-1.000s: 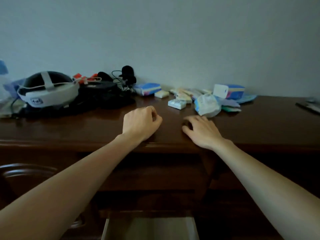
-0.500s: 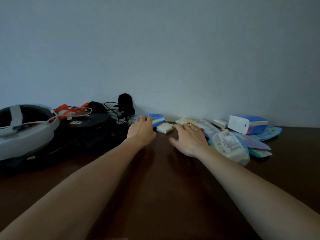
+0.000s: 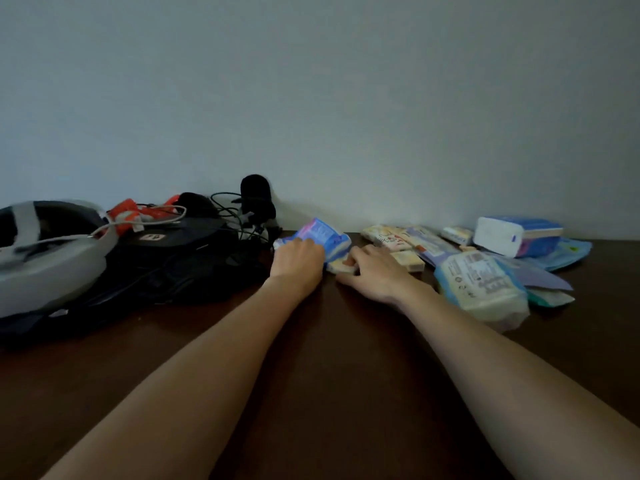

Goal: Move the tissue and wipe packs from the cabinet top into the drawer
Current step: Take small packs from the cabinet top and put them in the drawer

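Observation:
My left hand (image 3: 298, 258) grips a blue tissue pack (image 3: 323, 235) and tilts it up off the dark wooden cabinet top (image 3: 329, 341). My right hand (image 3: 375, 271) closes its fingers on a small pale yellow pack (image 3: 341, 266) just right of the blue one. Further right lie several packs: a pale pack (image 3: 410, 263), a flat printed pack (image 3: 384, 235), a large white wipe pack (image 3: 479, 289), and a white and blue tissue pack (image 3: 516, 235) at the back. The drawer is out of view.
On the left stand a grey and white headset (image 3: 45, 251), a black bag (image 3: 173, 258), orange items with cables (image 3: 138, 211) and a black microphone (image 3: 256, 195) by the wall. Flat blue pouches (image 3: 564, 252) lie at the far right.
Both hands reached further back from the cabinet's front edge. My left hand took hold of the blue pack and tipped it up; my right hand closed on the small yellow pack.

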